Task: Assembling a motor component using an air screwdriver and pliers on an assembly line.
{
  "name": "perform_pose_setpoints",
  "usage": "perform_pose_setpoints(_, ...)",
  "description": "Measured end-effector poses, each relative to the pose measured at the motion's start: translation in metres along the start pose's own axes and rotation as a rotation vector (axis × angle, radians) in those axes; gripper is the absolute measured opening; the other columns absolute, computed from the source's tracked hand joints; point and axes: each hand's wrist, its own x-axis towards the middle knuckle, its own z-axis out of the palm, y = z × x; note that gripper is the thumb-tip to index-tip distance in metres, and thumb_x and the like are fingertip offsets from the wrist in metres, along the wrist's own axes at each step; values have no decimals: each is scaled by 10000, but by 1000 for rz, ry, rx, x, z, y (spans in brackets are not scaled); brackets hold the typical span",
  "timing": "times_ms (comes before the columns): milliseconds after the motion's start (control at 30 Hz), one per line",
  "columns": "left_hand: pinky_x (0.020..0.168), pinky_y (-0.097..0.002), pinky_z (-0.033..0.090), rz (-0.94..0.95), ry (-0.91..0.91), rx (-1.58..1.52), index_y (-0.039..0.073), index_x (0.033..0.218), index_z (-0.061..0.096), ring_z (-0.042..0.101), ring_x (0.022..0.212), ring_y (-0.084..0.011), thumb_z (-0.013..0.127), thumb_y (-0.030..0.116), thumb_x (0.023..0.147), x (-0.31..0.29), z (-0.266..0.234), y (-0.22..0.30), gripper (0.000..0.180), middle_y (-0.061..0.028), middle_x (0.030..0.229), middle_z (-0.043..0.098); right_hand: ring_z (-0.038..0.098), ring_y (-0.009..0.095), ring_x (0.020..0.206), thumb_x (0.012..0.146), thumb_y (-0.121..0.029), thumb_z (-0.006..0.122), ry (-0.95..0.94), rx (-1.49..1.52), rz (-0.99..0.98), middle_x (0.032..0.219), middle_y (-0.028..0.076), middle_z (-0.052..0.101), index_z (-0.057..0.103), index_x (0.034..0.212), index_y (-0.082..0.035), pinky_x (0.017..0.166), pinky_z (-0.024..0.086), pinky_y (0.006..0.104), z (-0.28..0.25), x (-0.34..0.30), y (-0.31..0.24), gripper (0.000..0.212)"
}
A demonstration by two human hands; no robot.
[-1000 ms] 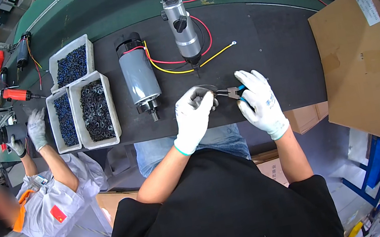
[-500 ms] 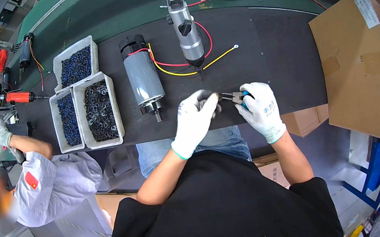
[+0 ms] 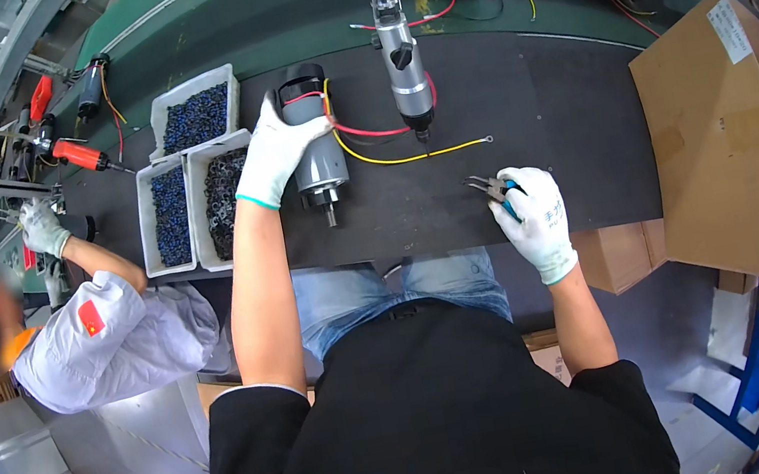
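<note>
Grey motor (image 3: pixel 320 164) left of the hanging driver (image 3: pixel 405 70), probably heavy, stiff, slippery, best cradled mid-body; the left hand (image 3: pixel 277 156) spreads its grip over it. Right of the driver, the right hand (image 3: pixel 537 219) clasps pliers (image 3: pixel 494 187).

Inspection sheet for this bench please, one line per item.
Surface: black mat with small pale specks.
Job's things: grey motor lying, shaft toward the person; pliers, tips apart.
Clutter: three white bins of small parts; red-bodied tool beyond them, support unclear.
Hands: left hand on the motor, grip unclear; right hand closed around the pliers' handles.
Cables: red lead and yellow lead trail from the motor; yellow ends in a ring terminal.
Surroundings: upright driver over the mat; cardboard box right; co-worker left.
</note>
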Motion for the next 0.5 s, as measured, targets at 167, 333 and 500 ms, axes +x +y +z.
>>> perform_pose_setpoints(167,980,-367,574,49,-92,-638,-12,1481,484,691,1130,-211,942,143,713,-34,-31,31,908,-124,1230,696,682,342,1010,725,-90,867,26,104,74,1143,137,713,639,837,-26,876,544,456,-26,13,0,262)
perform_pose_setpoints(333,987,-390,577,137,-25,-554,5,1460,508,688,1151,-243,937,124,691,-107,-43,70,888,-140,1322,659,691,373,1002,684,-1,802,-41,139,-38,1096,175,725,673,890,11,834,573,442,-89,89,-43,243)
perform_pose_setpoints(500,1005,-428,570,374,159,-186,14,1474,493,694,1149,-320,951,159,646,-129,-38,60,957,-180,1332,640,669,375,984,598,-119,883,-321,-48,-463,1157,160,714,611,777,-25,869,551,468,-101,170,-87,338)
